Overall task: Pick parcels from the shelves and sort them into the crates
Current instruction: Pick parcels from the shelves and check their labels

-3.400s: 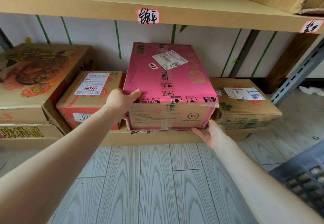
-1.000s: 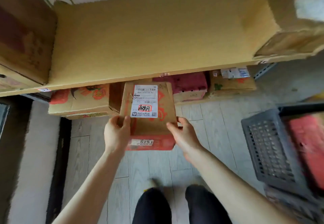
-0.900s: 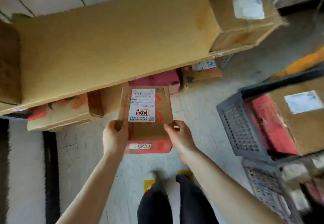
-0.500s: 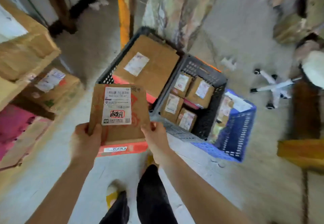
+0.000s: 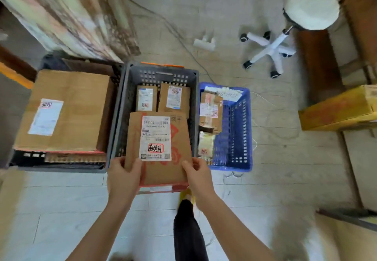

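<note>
Both hands grip the parcel [image 5: 161, 148] at its near corners: left hand [image 5: 123, 177] and right hand [image 5: 196, 176], fingers curled round its edges. Its long axis runs away from them, over the grey crate [image 5: 120, 105] just beyond (two small boxes already inside).

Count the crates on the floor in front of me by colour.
Dark grey crates: 2, the left crate and the middle crate
Blue crates: 1, the blue crate
Total: 3
An orange edge shows behind the middle crate. I cannot tell whether it is another crate, so it is not counted.
</note>
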Available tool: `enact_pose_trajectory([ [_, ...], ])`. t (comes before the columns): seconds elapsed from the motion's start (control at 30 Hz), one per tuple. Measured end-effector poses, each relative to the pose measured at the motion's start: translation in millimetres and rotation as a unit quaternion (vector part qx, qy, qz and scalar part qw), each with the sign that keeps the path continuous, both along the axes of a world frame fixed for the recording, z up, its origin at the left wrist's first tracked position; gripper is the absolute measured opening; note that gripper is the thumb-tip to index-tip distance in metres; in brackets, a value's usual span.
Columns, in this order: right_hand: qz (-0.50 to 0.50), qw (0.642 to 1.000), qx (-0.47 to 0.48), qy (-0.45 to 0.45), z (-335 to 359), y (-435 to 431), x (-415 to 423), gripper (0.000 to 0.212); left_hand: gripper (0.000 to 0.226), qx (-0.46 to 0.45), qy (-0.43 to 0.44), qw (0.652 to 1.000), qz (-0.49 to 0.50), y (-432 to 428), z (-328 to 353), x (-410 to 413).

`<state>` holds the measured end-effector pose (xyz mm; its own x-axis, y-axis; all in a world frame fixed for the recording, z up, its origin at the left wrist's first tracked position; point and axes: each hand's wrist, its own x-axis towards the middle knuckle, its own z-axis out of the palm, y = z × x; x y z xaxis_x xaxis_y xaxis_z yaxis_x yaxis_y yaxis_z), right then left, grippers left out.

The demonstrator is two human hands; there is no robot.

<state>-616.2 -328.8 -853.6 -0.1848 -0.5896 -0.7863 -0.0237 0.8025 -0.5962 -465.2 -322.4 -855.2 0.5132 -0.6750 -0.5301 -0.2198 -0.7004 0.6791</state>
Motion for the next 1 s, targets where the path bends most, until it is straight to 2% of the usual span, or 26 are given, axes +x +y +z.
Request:
enact_pose_trajectory([
  [0.23, 0.008, 1.000, 0.025, -0.010, -11, -56, -63, 0.020, 0.055, 0.073, 0.022, 0.996, -0.040, -51, -17, -55],
  [0.37, 0.023, 0.999, 0.048, -0.008, -27, -69, -56, 0.027, 0.067, 0.098, 0.040, 0.994, -0.038, -62, -28, -47],
  [0.5, 0.029, 0.999, 0.031, 0.001, -53, -95, -33, 0.024, 0.067, 0.114, 0.075, 0.989, -0.052, -96, -46, -19],
  [0.63, 0.026, 0.998, 0.022, 0.045, -94, -142, -16, 0.029, 0.046, 0.106, 0.143, 0.980, -0.086, -154, -81, -7],
  [0.8, 0.011, 0.993, -0.022, 0.113, -175, -226, -14, 0.040, 0.052, 0.072, 0.152, 0.977, -0.130, -236, -160, -9],
  [0.9, 0.036, 0.983, -0.056, 0.173, -224, -264, -13, 0.043, 0.054, 0.057, 0.135, 0.979, -0.144, -269, -216, -12],
  [1.0, 0.084, 0.967, -0.049, 0.234, -263, -279, -14, 0.042, 0.058, 0.059, 0.099, 0.979, -0.168, -284, -254, -18],
])
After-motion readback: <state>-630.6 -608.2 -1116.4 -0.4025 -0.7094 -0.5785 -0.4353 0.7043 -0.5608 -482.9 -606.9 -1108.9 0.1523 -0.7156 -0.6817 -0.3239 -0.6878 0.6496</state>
